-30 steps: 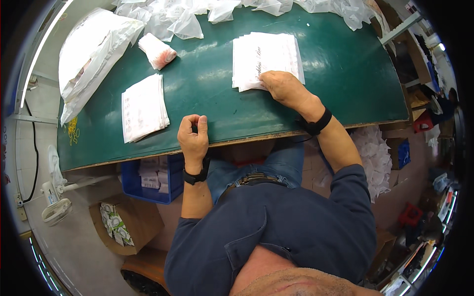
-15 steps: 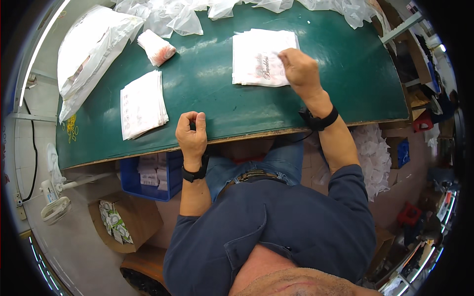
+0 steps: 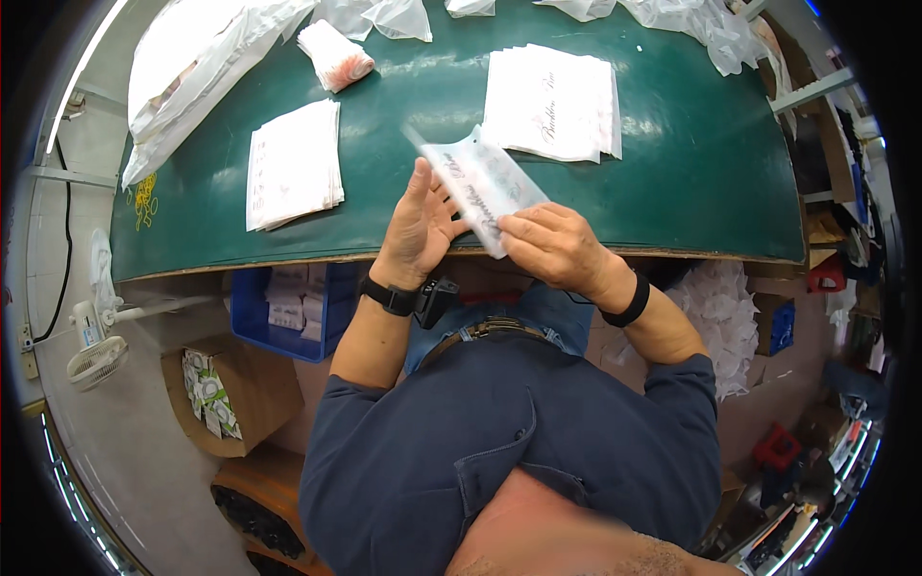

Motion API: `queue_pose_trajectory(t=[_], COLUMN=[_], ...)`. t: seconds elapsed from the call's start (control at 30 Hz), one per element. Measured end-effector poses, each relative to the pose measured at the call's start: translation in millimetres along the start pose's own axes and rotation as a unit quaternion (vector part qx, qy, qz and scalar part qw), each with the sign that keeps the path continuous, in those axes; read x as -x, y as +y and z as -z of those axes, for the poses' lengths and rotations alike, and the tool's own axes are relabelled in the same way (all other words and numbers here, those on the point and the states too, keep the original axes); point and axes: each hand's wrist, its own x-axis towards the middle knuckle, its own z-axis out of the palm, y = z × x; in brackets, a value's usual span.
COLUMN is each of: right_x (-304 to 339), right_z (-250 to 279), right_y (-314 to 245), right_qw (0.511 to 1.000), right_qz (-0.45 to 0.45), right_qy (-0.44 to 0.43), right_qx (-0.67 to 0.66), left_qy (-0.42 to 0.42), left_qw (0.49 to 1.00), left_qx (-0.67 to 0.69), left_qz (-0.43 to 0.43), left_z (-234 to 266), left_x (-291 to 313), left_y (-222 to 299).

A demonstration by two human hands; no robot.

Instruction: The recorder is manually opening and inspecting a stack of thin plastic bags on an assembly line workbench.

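My right hand (image 3: 555,248) pinches the lower right corner of a frosted plastic bag (image 3: 490,180) with dark script print, held tilted just above the table's near edge. My left hand (image 3: 421,223) is open at the bag's left side, thumb up and fingers spread; part of its fingers is behind the bag, and whether they touch it I cannot tell. Beyond the right hand lies a stack of similar printed bags (image 3: 555,96), its edges uneven. Another stack of white printed bags (image 3: 294,165) rests to the left, nearer the table's left end.
On the green table (image 3: 413,125) a rolled bundle of bags (image 3: 334,56) lies behind the left stack. A large white sack (image 3: 197,77) fills the far left corner, with yellow rubber bands (image 3: 146,200) near it. Below stand a blue bin (image 3: 331,322) and a cardboard box (image 3: 250,394).
My right hand has drawn one bag off the right stack and brought it back toward me. My left hand has risen and opened beside it. The whole view has shifted a little.
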Motion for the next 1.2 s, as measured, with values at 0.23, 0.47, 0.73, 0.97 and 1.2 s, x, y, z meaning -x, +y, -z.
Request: queue_pose_trajectory(t=[0.23,0.47,0.73,0.97,1.2], right_x=[13,-7,5,3,-3], right_z=[-8,5,-12,-19,-19], right_y=[0,6,6,4,-1], right_qw=[0.996,0.871,0.778,0.745,0.706], right_qz=[0.003,-0.391,-0.446,-0.438,-0.428], right_qy=[-0.069,0.214,0.050,0.019,0.035], right_qx=[-0.057,-0.205,-0.440,-0.503,-0.563], left_qy=[0.020,0.001,0.023,-0.008,0.018], left_qw=[0.988,0.959,0.955,0.940,0.955], left_qx=[-0.119,-0.236,-0.249,-0.290,-0.240], left_qz=[-0.092,-0.153,-0.157,-0.181,-0.176], left_z=[24,16,1,10,14], left_x=[-2,31,35,34,32], left_y=[-9,-9,-5,-2,-11])
